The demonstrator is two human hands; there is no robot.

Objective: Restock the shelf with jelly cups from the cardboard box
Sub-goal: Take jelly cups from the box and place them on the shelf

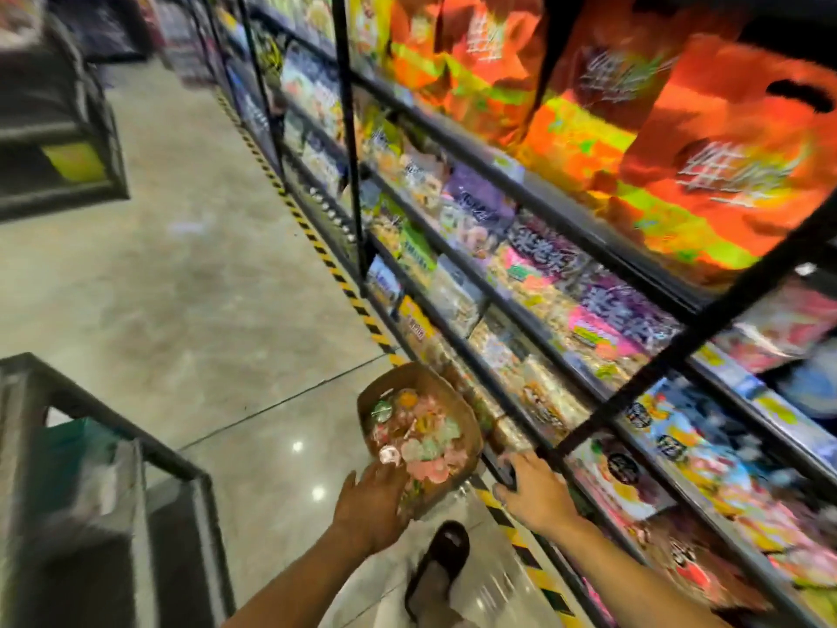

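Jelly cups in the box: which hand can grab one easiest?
Left. The left hand is over the box, fingertips at the jelly cups. The right hand is beside it, holding the shelf.

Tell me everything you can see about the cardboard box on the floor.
The cardboard box is brown and open-topped, with its walls bowed outward. It stands on the polished floor, close beside the lowest shelf rail, which the right hand grips. It is piled with small jelly cups with pink, green and pale lids. The left hand reaches over its near edge, fingers spread. Blur hides whether they touch.
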